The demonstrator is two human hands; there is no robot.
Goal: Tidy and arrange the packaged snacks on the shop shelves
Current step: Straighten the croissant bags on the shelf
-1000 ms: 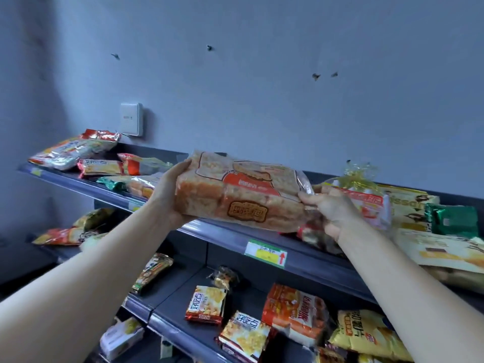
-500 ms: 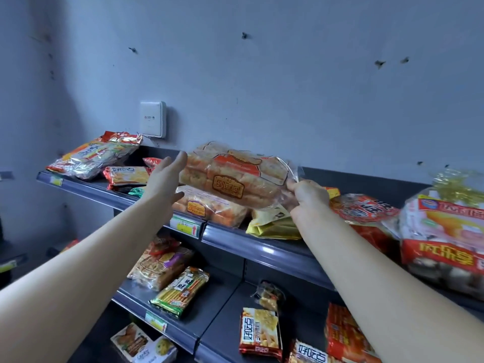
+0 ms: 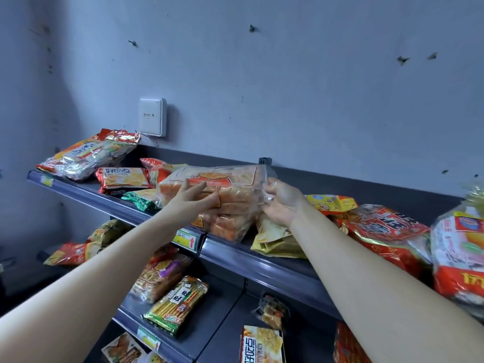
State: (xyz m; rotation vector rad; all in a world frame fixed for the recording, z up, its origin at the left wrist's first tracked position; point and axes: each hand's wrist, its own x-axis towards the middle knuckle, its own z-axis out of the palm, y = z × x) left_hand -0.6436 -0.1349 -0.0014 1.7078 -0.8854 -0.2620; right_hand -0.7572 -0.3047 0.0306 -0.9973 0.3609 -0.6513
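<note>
The left hand (image 3: pixel 189 200) lies flat against the front face of the bread pack (image 3: pixel 222 178), fingers straight and spread, pressing and not gripping. The right hand (image 3: pixel 284 203) is at the pack's right end, its fingers curled round the clear crimped tail of the wrapper. The hold looks light, and how firmly it pinches the film cannot be told. One palm steadies the long side while the other steers the end, which suits a soft loaf that would dent under a squeeze.

The bread pack sits in the middle of the frame on the top shelf (image 3: pixel 262 262), lying on a second bread pack (image 3: pixel 226 225) of the same kind. Stacking like on like seems to be the aim, with the printed face turned forward. The upper pack sits a little further back than the lower one, so it probably needs squaring up before release.

Just right of the stack, under the right wrist, a yellow packet (image 3: pixel 275 241) lies askew and overhangs the shelf lip. Left of the stack a green packet (image 3: pixel 138 199) pokes out near the edge, with a red-and-yellow packet (image 3: pixel 123 178) behind it. A price tag (image 3: pixel 187 241) hangs on the rail below the stack. Further right is a big red bag (image 3: pixel 387 229). On the lower shelf (image 3: pixel 222 323), lower centre of the frame, a pack of biscuit sticks (image 3: pixel 178 305) lies at a slant.
</note>
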